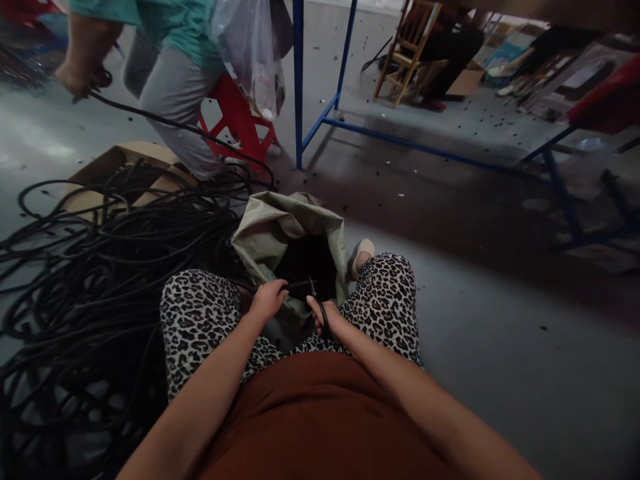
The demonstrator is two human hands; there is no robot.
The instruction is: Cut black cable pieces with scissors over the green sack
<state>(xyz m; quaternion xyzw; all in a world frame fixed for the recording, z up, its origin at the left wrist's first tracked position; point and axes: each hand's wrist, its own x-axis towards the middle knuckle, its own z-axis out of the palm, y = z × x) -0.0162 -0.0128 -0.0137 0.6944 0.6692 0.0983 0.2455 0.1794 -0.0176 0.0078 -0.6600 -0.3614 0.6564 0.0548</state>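
Observation:
My left hand point(269, 299) is closed around a black rubber cord point(299, 285), whose end sticks out to the right over the sack's mouth. In my right hand point(323, 313) is a pair of scissors point(325, 321), the dark handle loops around my fingers and the blades pointing up beside the cord's end. Directly beyond both hands, between my knees, stands a grey-green woven sack point(270, 230) with its top folded open. Its inside is dark, so the contents cannot be made out.
A large tangle of black cord point(125, 267) covers the floor at left, partly over a cardboard box point(145, 150). Beyond it, a co-worker point(175, 73) on a red stool point(235, 123) holds a cord. A blue table frame point(299, 80) stands ahead; a wooden chair point(413, 43) is farther back.

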